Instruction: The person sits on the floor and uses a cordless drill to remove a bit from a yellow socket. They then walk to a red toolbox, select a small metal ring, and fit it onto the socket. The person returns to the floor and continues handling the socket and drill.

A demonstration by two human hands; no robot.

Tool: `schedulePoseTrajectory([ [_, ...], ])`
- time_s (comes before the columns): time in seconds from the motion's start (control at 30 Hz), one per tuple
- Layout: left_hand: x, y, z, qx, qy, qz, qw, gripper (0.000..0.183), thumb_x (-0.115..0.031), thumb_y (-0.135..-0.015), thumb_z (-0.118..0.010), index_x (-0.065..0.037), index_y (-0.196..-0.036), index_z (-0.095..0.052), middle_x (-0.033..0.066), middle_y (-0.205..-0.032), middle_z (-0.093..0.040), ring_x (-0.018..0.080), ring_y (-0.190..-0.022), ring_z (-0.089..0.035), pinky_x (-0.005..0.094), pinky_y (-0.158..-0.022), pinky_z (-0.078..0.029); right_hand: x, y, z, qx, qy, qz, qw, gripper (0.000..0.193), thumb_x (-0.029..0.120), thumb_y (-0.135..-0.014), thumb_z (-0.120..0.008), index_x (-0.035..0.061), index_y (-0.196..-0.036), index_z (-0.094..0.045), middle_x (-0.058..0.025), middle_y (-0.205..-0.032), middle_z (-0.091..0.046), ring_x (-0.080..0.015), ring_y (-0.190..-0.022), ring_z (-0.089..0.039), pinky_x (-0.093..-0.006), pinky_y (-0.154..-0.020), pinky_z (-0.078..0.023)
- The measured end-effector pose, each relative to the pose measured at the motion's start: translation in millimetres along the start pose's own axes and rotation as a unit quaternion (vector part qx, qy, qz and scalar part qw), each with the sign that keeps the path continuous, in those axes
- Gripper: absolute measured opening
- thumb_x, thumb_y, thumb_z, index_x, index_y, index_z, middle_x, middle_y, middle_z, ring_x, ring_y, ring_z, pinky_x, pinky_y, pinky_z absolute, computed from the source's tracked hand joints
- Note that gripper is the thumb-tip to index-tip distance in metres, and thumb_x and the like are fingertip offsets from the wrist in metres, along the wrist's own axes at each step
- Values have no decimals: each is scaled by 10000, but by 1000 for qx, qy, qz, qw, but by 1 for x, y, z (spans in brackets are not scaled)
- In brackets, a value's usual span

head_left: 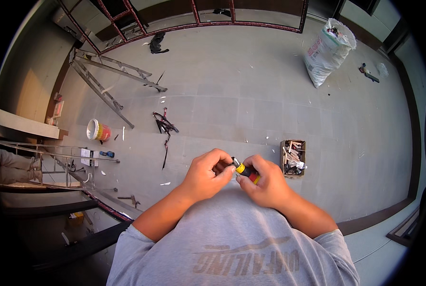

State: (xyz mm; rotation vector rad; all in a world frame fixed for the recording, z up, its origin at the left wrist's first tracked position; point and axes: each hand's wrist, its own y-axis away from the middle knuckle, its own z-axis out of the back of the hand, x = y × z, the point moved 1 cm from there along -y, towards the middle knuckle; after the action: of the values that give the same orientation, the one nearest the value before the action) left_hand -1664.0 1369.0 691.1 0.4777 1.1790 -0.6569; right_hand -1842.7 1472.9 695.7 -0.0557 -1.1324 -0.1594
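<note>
Right at the near edge, a grey shirt (213,238) filled the view, and just beyond it both hands met over one small hand tool (245,170), black and yellow with a red band. That was the thing being handled, up in the air above the floor (232,114).

The right hand (266,183) had it: fingers curled closed around the handle. The left hand (204,175) came in at the metal end, fingers bent into a loose ring, thumb and fingertip close together; whether they pinched the metal or merely hovered beside it, you couldn't tell!

So how far along? The tool was up and firmly gripped, that much was done. The left fingers' business at the metal end looked unfinished, and the tool met nothing beyond the hands.

Out to the right, near, sat an open box (304,152) packed with scraps. To the left, a co-worker's legs (15,167), then a bucket (98,130) on its side, and farther over, a tangle of dark strips (165,125). Farther still, a stepladder (102,92) stood left, a stuffed white sack (325,55) right, and across the far side ran a big dark frame (208,24).
</note>
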Motion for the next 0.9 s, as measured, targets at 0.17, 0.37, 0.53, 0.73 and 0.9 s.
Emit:
schedulePoseTrajectory([
  [0.17, 0, 20, 2, 4, -1, 95, 995, 191, -57, -894, -715, -37, -1040, -594, 50, -823, -686, 90, -693, -636, 280, -610, -520, 9, -6, -3, 48, 108, 81, 990, 261, 111, -752, -775, 23, -960, -645, -195, -800, -671, -392, -751, -673, -466, -690, -539],
  [0.37, 29, 76, -7, -20, -28, 140, 990, 265, -92, -850, -662, -31, -1108, -641, 98, -689, -655, 229, -585, -597, 382, -558, -454, -5, -11, -31, 212, 101, 137, 962, 259, 74, -701, -772, 5, -920, -652, -167, -745, -670, -358, -676, -667, -441, -638, -533],
  [0.53, 38, 144, -4, -47, -126, 105, 985, 155, -148, -832, -648, -37, -932, -688, 135, -734, -671, 335, -682, -648, 447, -620, -501, 15, -14, -62, 398, 133, 148, 895, 265, 124, -712, -778, 18, -945, -709, -142, -725, -688, -319, -659, -679, -404, -634, -545],
  [0.73, 35, 215, -1, -115, -193, 98, 969, 132, -157, -793, -655, -25, -781, -660, 168, -746, -656, 398, -722, -645, 492, -653, -517, 44, -7, -113, 527, 133, 143, 827, 273, 131, -731, -780, 6, -969, -728, -129, -760, -715, -237, -678, -684, -358, -653, -552],
  [0.9, 24, 296, -5, -195, -208, 107, 952, 123, -143, -794, -648, -24, -766, -639, 166, -743, -639, 389, -690, -634, 495, -642, -516, 81, 22, -171, 618, 165, 146, 754, 284, 129, -748, -797, 5, -994, -731, -130, -811, -749, -226, -702, -715, -339, -695, -573],
])
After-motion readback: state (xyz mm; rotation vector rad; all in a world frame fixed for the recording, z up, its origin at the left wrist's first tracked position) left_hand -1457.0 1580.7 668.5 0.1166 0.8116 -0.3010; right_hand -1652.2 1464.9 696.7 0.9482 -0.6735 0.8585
